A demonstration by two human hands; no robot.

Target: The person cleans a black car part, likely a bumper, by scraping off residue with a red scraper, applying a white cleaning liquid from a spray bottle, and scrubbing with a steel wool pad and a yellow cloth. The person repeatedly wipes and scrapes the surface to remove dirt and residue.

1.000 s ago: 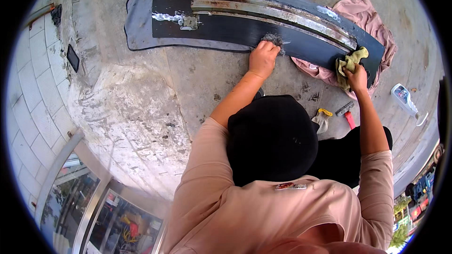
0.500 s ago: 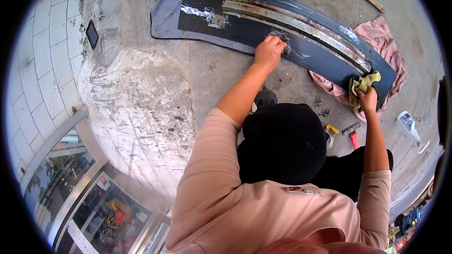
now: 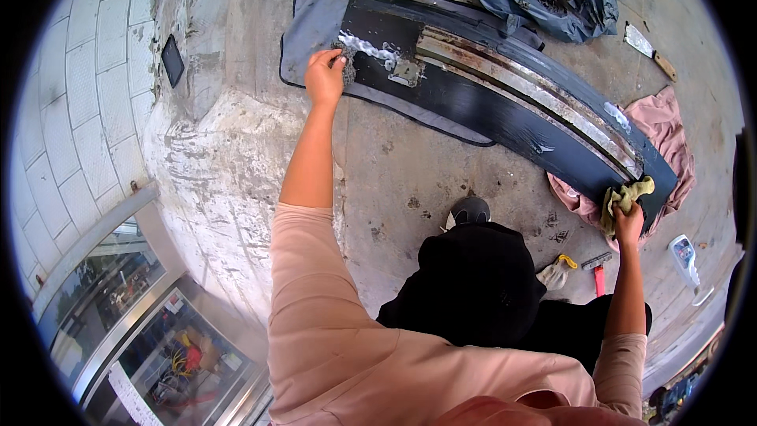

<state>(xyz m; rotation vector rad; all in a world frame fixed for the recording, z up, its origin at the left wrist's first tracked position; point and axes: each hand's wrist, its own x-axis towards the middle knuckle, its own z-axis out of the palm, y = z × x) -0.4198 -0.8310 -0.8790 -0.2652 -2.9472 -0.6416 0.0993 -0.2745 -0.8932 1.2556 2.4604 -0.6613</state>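
Observation:
A long dark panel (image 3: 465,106), with a rusty metal channel (image 3: 536,99) along it, lies across the floor in front of me. White foam (image 3: 367,49) streaks its left end near a small metal plate (image 3: 406,72). At that left edge, my left hand (image 3: 323,79) is closed on a grey mesh scourer (image 3: 348,67), partly hidden by the fingers. Over at the panel's right end, my right hand (image 3: 628,222) grips a yellow-green cloth (image 3: 619,199) against it. More foam (image 3: 617,116) sits on the far right side.
Under the panel are a grey mat (image 3: 311,28) and a pink cloth (image 3: 658,114). Beyond lie a dark plastic bag (image 3: 579,16) and a wooden-handled scraper (image 3: 653,53). Near my knees are gloves (image 3: 556,272), a red-handled scraper (image 3: 599,276) and a spray bottle (image 3: 684,260).
My left hand has moved left from the panel's middle to its left end with the scourer. My right hand still holds the cloth at the right end. The view has shifted.

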